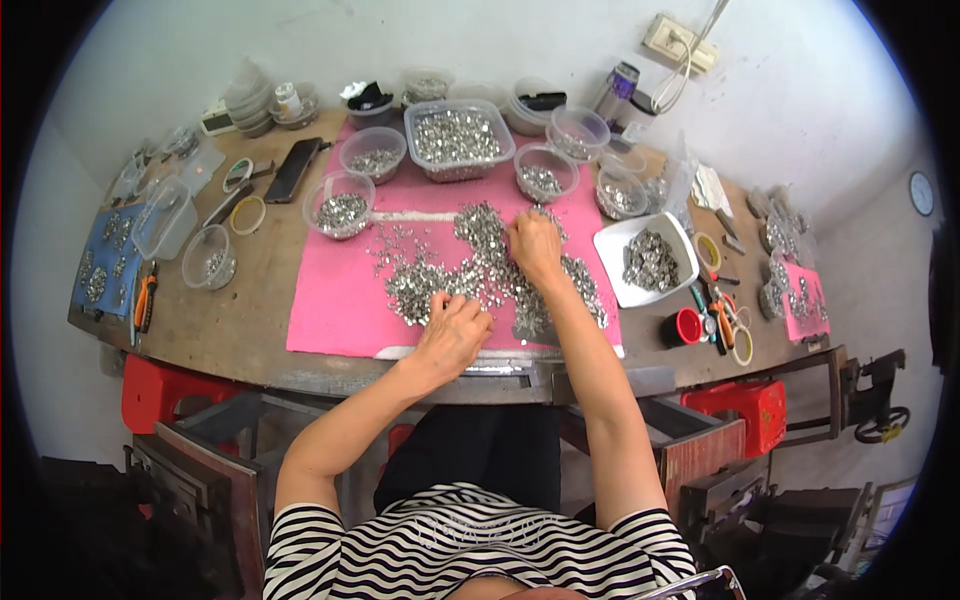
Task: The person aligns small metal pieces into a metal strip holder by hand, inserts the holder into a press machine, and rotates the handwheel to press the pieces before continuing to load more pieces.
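Silvery metal pieces point(420, 285) heaped on pink cloth point(335, 285), mid-table. One lobe of the heap points toward the far side; others spread left and right. Single pieces too small to tell a long axis. Left hand point(455, 330) at near edge of heap, right hand point(535, 246) farther in. Fingers curled down; cannot tell whether either grip is closed on pieces. Striped shirt point(470, 560) bears faint lettering.

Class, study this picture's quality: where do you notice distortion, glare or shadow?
Head view: the front edge of the table bows and the image corners go black; head view: bright glints speckle the metal pieces, many too tiny to tell apart; head view: the space beneath the table looks dim.
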Tool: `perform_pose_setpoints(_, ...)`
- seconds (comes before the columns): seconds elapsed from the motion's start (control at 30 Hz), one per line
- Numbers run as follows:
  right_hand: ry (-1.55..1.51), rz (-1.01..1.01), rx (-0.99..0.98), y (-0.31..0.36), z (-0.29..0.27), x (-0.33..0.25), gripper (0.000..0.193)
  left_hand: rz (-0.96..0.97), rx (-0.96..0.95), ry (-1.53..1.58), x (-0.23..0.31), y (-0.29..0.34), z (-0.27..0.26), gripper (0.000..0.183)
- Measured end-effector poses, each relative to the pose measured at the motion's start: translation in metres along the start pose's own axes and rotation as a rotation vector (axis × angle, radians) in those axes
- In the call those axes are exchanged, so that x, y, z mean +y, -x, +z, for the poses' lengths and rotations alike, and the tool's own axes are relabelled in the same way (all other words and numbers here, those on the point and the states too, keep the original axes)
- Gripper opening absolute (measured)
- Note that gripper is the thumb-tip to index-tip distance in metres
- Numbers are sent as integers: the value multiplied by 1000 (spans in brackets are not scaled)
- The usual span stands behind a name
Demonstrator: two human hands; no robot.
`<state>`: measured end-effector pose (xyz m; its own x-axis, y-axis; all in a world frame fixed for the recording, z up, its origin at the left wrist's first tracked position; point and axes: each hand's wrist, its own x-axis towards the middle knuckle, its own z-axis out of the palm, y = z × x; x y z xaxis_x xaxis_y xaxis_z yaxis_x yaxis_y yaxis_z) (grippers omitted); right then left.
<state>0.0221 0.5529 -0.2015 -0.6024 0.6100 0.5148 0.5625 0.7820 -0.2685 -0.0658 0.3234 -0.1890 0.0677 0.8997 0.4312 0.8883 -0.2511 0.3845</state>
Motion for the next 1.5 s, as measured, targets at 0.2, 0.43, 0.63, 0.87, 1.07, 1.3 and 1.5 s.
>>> perform_pose_setpoints(0.2, -27, -11, 7, 0, -9, 0, 13, -70, -4, 416, 18, 2, -9, 7)
perform_pose_setpoints(0.43, -193, -14, -97, 49, -78, -26, 11, -68, 15, 502, 38, 13, -2, 9)
perform_pose_setpoints(0.63, -207, 33, -136, 148, -135, -30, 8, -45, 23, 416, 43, 17, 1, 10)
perform_pose_setpoints(0.87, -73, -46, -8, 179, -125, -27, 11, 6, 78, 365, 46, 20, 3, 12)
perform_pose_setpoints(1.07, -137, -33, -18, 179, -126, -27, 13, 90, 129, 181, 51, 27, 3, 16)
perform_pose_setpoints(1.3, -63, -88, -16, 179, -129, -25, 13, -32, 222, 188, 61, 31, -3, 34)
perform_pose_setpoints(1.5, -476, 190, 36, 172, -136, -57, 10, -128, 227, 38, 57, 55, -1, 45)
